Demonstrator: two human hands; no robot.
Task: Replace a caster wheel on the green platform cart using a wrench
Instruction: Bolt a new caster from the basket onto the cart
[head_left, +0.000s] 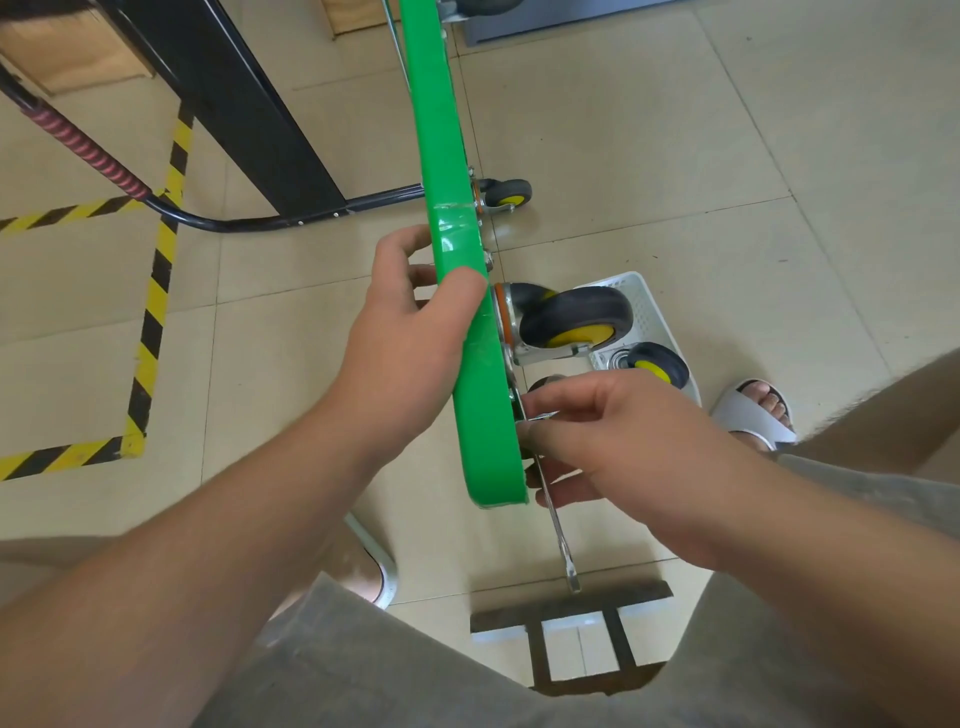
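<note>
Right hand pinching one wrench, left hand gripping green cart, one caster in basket

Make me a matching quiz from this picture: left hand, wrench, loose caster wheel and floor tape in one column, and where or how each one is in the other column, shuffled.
Column one:
1. left hand
2. wrench
3. loose caster wheel
4. floor tape

Column two:
A. lies in the white basket
B. striped yellow and black
C. holds the edge of the green cart deck
D. held in the right hand, beside the deck

Pairs: 1-C, 2-D, 3-A, 4-B
</note>
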